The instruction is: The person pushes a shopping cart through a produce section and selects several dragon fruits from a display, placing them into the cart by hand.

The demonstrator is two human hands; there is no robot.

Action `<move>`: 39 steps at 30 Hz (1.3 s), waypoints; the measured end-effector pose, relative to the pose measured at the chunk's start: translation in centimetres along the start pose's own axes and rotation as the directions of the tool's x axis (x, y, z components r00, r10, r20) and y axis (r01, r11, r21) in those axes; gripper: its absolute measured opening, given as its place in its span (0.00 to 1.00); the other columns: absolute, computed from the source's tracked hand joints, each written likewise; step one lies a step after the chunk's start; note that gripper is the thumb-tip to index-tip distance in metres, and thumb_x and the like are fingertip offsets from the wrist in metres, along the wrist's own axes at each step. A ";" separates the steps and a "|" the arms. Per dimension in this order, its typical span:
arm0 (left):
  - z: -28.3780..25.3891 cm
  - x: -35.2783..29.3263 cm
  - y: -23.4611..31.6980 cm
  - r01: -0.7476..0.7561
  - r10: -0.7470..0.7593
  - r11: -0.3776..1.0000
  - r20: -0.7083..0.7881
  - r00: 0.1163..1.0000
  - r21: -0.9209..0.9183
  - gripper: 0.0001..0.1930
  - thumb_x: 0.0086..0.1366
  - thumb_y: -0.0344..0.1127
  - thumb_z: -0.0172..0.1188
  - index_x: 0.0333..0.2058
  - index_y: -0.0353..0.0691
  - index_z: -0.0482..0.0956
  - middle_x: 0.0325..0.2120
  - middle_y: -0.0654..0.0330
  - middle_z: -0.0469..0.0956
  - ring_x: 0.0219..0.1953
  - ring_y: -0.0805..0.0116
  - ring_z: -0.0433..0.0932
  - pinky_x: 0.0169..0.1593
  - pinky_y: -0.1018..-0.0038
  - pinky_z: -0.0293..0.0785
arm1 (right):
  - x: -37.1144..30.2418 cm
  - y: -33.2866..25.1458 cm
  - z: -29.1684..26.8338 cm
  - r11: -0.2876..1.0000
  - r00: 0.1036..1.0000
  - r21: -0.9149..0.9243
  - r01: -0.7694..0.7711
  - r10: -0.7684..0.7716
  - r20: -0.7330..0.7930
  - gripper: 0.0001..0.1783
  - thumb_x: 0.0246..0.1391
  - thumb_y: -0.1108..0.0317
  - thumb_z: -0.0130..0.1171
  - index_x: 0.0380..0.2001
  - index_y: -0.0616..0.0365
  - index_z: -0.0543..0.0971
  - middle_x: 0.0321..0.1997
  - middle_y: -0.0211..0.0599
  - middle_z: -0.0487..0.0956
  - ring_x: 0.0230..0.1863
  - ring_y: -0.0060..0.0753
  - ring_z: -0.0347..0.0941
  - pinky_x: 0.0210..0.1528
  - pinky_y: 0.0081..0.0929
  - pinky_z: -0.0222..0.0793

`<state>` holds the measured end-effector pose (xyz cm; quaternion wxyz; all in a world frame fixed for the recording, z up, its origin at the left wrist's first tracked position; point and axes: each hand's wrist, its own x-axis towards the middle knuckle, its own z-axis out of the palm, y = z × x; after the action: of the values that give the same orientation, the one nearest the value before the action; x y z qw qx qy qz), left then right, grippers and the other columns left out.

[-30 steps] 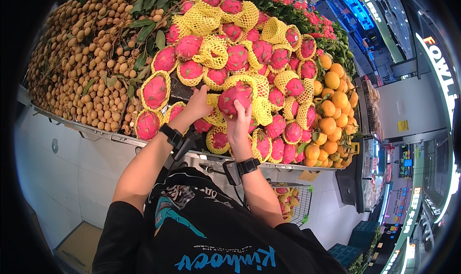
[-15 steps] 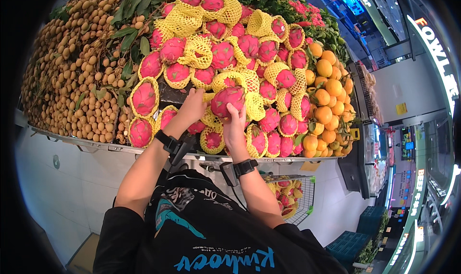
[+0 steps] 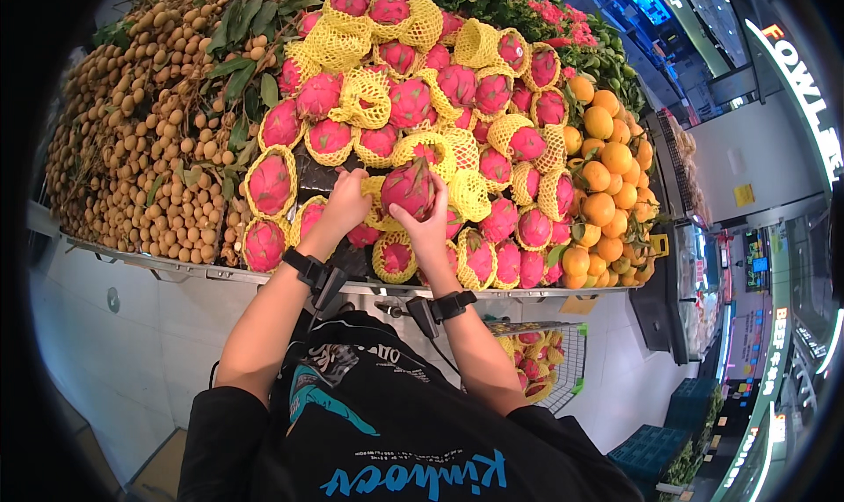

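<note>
Well, the right hand has it, fingers and thumb clasped around a plump pink dragon fruit, held over the front of the netted heap! Just beside it, the left hand is curled up close to a yellow foam net, though whether those fingers grip it, I cannot tell. Brown longans pack the left flank, oranges the right, and a wire cart stands below

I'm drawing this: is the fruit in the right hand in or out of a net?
Out, it seems: the dragon fruit shows bare pink skin above the right hand. Its underside is hidden.
</note>
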<state>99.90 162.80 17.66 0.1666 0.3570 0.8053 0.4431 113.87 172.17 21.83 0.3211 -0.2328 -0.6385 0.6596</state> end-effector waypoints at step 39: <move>-1.3 -2.1 -0.4 0.222 -0.219 0.884 0.055 0.974 -0.411 0.10 0.64 0.28 0.57 0.44 0.32 0.73 0.34 0.58 0.72 0.24 0.72 0.76 0.19 0.74 0.76 | -1.0 -0.6 0.3 0.575 0.899 -0.691 0.437 -0.271 0.343 0.45 0.32 0.72 0.72 0.60 0.48 0.68 0.60 0.45 0.64 0.63 0.56 0.58 0.64 0.47 0.59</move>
<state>100.40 160.38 17.91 0.2905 0.2209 0.7275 0.5809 114.43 171.25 22.36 0.2551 -0.1441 -0.9155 0.2756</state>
